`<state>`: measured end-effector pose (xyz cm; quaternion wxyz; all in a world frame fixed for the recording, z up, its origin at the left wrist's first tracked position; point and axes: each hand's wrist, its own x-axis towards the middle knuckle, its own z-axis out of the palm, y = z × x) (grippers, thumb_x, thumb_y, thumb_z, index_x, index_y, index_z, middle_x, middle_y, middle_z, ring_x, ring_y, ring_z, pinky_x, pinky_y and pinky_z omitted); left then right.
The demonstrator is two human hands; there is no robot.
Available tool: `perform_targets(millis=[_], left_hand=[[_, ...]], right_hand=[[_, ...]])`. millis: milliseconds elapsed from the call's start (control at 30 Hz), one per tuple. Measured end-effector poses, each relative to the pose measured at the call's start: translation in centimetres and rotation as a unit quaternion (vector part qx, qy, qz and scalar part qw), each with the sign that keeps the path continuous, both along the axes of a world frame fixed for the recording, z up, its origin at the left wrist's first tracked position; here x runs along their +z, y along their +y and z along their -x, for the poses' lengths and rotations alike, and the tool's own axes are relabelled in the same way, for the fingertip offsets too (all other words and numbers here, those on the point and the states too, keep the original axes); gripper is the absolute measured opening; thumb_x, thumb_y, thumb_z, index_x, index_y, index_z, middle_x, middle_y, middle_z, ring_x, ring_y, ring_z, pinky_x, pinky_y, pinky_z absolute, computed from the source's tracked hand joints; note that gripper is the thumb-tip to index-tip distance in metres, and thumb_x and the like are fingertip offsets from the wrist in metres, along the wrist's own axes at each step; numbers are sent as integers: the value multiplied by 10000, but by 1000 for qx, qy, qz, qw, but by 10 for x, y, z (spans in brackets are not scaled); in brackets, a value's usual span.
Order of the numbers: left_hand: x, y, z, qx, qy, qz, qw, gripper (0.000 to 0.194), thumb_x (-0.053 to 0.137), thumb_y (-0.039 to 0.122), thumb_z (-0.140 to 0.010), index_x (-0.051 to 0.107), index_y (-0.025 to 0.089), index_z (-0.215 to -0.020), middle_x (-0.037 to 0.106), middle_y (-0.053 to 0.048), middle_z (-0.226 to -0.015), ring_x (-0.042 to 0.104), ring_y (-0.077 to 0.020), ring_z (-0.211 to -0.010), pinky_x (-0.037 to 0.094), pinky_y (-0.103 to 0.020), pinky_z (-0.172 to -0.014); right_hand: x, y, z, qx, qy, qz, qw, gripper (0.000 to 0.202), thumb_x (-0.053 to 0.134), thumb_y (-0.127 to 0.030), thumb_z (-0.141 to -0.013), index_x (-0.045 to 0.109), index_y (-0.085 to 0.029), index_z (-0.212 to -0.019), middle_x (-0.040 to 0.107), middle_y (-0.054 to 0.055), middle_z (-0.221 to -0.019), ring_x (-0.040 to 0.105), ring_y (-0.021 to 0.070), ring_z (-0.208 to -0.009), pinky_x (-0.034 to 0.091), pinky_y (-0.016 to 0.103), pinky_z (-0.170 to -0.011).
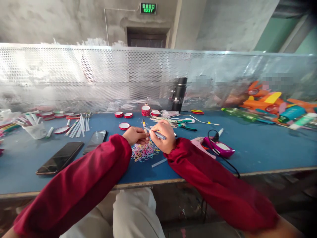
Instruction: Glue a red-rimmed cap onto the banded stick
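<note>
My left hand (136, 136) pinches a small pale stick (144, 126) with an orange and dark tip, held upright. Close on its right, my right hand (163, 135) is wrapped round a grey-blue pen (158, 134), whose point is at the stick; whether they touch is too small to tell. Below both hands a loose pile of colourful rubber bands (144, 151) lies on the blue table (138, 173). A translucent stick (159, 162) lies to the right of the pile.
Two phones (60, 158) and a white cup of pens (35, 130) are at left. Red-edged round tins (124, 126), a black bottle (179, 95) and green-handled pliers (187, 127) stand or lie behind. A purple device (219, 147) with a black cable is at right.
</note>
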<state>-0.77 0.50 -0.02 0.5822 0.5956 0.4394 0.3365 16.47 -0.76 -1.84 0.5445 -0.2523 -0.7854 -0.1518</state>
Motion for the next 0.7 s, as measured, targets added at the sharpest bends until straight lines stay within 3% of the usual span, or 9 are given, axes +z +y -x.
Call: perform_targets(millis=[700], left_hand=[[2, 1, 1, 4, -7, -4, 1000, 249, 831, 286, -624, 657, 109, -646, 689, -61, -644, 653, -111, -587, 533, -222, -602]], right_hand=[[-1, 0, -1, 0, 10, 2, 1000, 99, 588, -192, -789, 513, -243, -750, 615, -17, -660, 562, 171, -618, 435, 414, -807]])
